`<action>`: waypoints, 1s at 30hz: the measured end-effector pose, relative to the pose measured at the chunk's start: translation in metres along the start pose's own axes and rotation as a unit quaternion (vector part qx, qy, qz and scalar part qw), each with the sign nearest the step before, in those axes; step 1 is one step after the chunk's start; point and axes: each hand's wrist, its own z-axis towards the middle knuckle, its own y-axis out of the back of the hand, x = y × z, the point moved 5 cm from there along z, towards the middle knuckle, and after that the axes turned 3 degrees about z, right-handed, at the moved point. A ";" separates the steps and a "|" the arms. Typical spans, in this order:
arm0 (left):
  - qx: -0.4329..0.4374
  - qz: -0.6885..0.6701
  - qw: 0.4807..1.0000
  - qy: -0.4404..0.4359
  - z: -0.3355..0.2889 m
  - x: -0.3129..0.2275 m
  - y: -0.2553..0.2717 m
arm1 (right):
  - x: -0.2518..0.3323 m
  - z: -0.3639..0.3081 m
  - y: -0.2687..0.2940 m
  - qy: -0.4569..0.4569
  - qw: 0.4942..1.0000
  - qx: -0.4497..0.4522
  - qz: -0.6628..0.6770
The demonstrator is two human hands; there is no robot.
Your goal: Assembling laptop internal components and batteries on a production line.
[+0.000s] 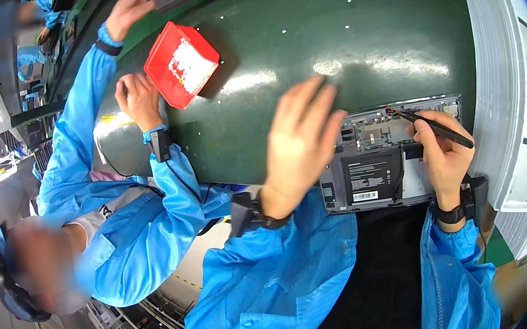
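Note:
An opened laptop base (338, 205) lies near the table's front edge, its board and black battery (373, 175) exposed. My right hand (443, 156) grips black tweezers (446, 130), whose tips reach the board's far edge beside a tiny red spot. Slightly blurred, my left hand (300, 136) hovers over the laptop's left side with fingers apart. Nothing shows in it, and whether it touches the laptop I cannot tell.
A red bin (159, 59) of small white pieces stands at the far left, near a co-worker's hands (140, 101). Several white bits dot the green table (302, 58). Stacked white trays (503, 97) rise close by my right hand.

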 end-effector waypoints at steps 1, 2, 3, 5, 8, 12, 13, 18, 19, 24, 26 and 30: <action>0.000 -0.037 0.999 -0.011 0.001 -0.010 -0.009 | -0.001 0.001 0.000 -0.002 1.000 -0.002 -0.004; -0.001 -0.048 0.999 -0.020 0.000 -0.016 -0.018 | -0.001 0.001 -0.001 -0.005 1.000 -0.001 0.001; -0.001 -0.060 0.998 -0.030 0.000 -0.021 -0.024 | 0.000 0.002 -0.002 -0.004 1.000 -0.001 -0.001; 0.002 -0.067 0.997 -0.039 0.000 -0.026 -0.036 | 0.000 0.003 -0.004 -0.007 1.000 0.008 -0.002; 0.009 -0.074 0.996 -0.056 0.000 -0.031 -0.045 | -0.002 0.002 -0.006 0.006 1.000 0.004 0.001; 0.015 -0.075 0.995 -0.066 0.001 -0.033 -0.048 | 0.000 0.002 -0.007 0.003 1.000 0.009 -0.004; 0.018 -0.069 0.995 -0.071 0.002 -0.033 -0.048 | 0.001 0.003 -0.007 -0.004 1.000 0.006 0.009; 0.014 -0.091 0.993 -0.072 0.002 -0.036 -0.051 | -0.002 0.003 -0.005 -0.025 0.999 0.003 0.047; 0.009 -0.087 0.994 -0.064 0.001 -0.035 -0.051 | -0.001 0.004 -0.006 -0.026 0.999 0.002 0.037; 0.003 -0.077 0.996 -0.043 0.001 -0.036 -0.049 | 0.002 0.006 -0.010 -0.020 1.000 0.005 0.020; 0.005 -0.081 0.996 -0.036 0.001 -0.037 -0.050 | 0.001 0.005 -0.009 -0.023 1.000 0.002 0.008; 0.007 -0.088 0.996 -0.024 0.000 -0.037 -0.050 | 0.000 0.005 -0.009 -0.030 1.000 0.001 0.003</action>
